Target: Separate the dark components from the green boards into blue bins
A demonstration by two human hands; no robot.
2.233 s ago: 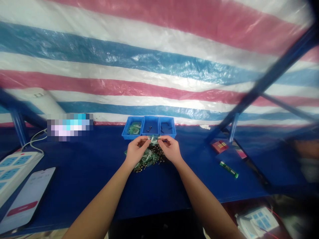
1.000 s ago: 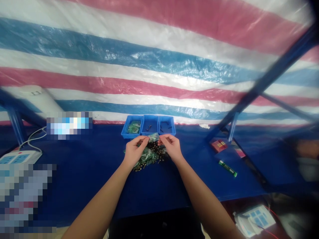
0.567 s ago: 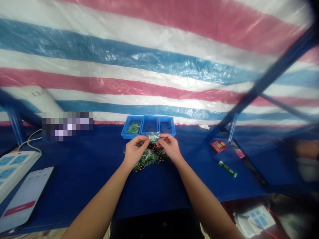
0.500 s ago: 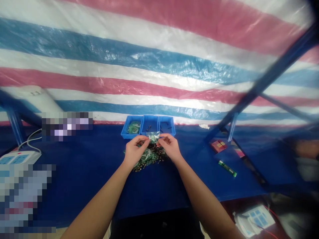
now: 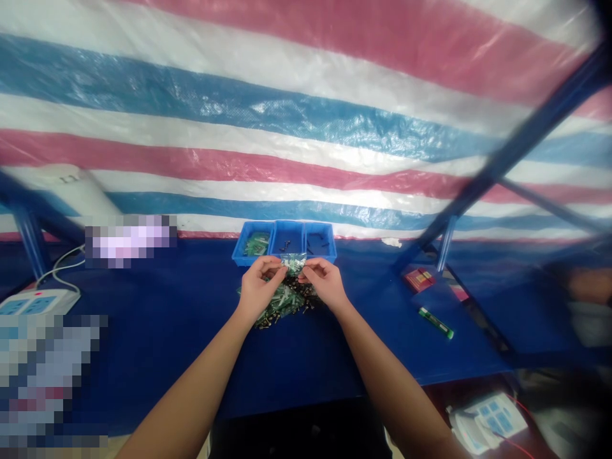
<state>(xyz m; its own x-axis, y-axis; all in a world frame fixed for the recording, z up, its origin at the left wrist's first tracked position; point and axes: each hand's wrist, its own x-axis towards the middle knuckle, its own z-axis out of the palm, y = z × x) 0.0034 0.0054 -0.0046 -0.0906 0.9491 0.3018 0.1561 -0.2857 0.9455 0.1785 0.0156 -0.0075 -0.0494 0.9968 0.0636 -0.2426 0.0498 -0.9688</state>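
Observation:
A small clear plastic bag [image 5: 293, 262] is stretched between my two hands, with greenish bits showing through it. My left hand [image 5: 262, 285] pinches its left side between thumb and fingers. On the other side, my right hand [image 5: 325, 280] grips the bag the same way. Below the hands lies a pile of green strips [image 5: 285, 299] mixed with dark screw-like pieces [image 5: 306, 290], partly covered by my left hand. Just beyond stand three joined blue bins: the left bin [image 5: 243, 260] holds green pieces, the middle bin [image 5: 289, 231] and right bin [image 5: 319, 229] a few dark ones.
On the blue table [image 5: 182, 357], a red box [image 5: 419, 279] and a green tube-like packet [image 5: 436, 322] lie to the right. Power strips sit at left [image 5: 41, 302] and lower right [image 5: 495, 421]. Blue metal posts [image 5: 447, 245] flank the work area; striped sheeting hangs behind.
Both hands keep hold of the plastic bag in nearly the same place. The fingers and bag have shifted only slightly.

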